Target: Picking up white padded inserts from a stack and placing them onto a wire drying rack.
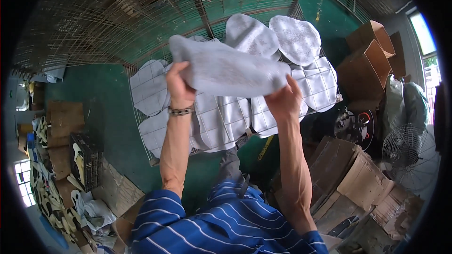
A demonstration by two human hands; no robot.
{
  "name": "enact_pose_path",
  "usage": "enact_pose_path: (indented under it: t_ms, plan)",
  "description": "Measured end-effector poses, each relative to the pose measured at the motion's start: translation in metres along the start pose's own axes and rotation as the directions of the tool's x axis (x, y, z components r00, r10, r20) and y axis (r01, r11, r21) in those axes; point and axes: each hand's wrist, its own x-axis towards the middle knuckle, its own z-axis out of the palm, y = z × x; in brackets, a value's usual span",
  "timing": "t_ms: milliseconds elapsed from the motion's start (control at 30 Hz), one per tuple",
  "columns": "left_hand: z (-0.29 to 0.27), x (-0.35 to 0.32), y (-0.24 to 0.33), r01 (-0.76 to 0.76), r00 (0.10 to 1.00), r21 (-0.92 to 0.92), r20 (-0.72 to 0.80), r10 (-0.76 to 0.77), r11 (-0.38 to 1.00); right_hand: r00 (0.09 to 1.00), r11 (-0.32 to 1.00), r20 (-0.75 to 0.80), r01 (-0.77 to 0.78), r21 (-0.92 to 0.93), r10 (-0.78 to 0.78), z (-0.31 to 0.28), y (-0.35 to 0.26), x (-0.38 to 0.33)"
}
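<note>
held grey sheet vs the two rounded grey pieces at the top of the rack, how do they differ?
The held sheet is up in the air, gripped by the left hand and right hand; the two rounded pieces lie on the wire rack. The held sheet is stretched long and creased; the rounded pieces lie flat and are shorter. Both are pale grey and speckled.

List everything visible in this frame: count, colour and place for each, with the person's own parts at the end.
Grey fabric piece: one, pale grey, held up in both hands at centre.
Grey pieces on rack: about ten, pale grey, laid flat across the wire shelf.
Wire rack: one, metal grid, under the pieces; more wire shelving above.
Cardboard boxes: several, brown, right side and lower right.
Fan: one, wire-caged, far right.
Black crate: one, lower left.
Floor: green.
Bracelet: one, metal, left wrist.
Striped shirt: blue with white stripes, bottom.
Left hand: grips the piece's left end.
Right hand: grips its right end.
</note>
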Motion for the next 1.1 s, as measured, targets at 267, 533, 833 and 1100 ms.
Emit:
enact_pose_path:
  t_ms: [267,533,833,1100]
  plan:
    - [-0.334,0.113,0.013,-0.024,0.919,-0.016,-0.394,0.016,1.0,0.916,0.556,-0.152,-0.35,-0.753,0.371,-0.042,0.144,0.091]
    - [-0.298,0.135,-0.094,0.255,0.752,0.967,-0.217,0.622,0.029,0.798,0.55,-0.544,-0.585,-0.596,0.259,-0.182,0.085,-0.104]
    - [-0.143,0.009,-0.196,-0.489,0.828,0.846,0.527,0.191,-0.214,0.52,0.752,-0.83,-0.462,-0.471,-0.201,-0.29,0.031,-0.297]
    - [0.02,-0.082,-0.433,-0.895,0.438,0.442,0.84,-0.321,-0.067,0.589,0.584,-0.75,-0.508,-0.633,-0.301,-0.284,0.084,-0.347]
